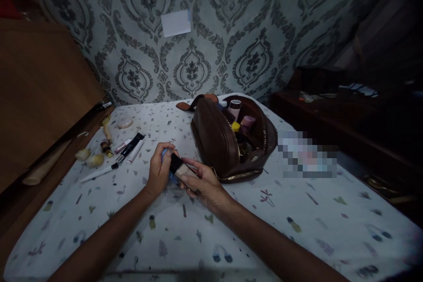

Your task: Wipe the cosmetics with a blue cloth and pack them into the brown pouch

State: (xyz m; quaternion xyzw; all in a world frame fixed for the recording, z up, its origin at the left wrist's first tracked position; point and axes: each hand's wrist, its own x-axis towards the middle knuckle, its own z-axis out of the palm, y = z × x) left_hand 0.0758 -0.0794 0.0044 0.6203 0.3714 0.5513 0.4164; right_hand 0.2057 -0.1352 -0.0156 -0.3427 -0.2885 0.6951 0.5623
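My right hand (206, 185) is closed around a foundation bottle (183, 170) with a beige body and a black cap, held tilted above the patterned sheet. Against the capped end, my left hand (161, 165) is closed on a blue piece that looks like cloth (164, 153); more blue shows below the cap. Just beyond my right hand stands a brown makeup bag (214, 136), unzipped. Inside it are a pink bottle with a silver top (235, 108), a yellow cap (235, 127) and a pinkish round-topped item (247, 122).
To the left lie a black tube (134, 144), a white tube (135, 150), a white pointed stick (99, 173), a round compact (125, 122) and several small brushes and bottles. A wooden panel (42, 97) borders the left side. Right of the bag is a blurred-out item (307, 154).
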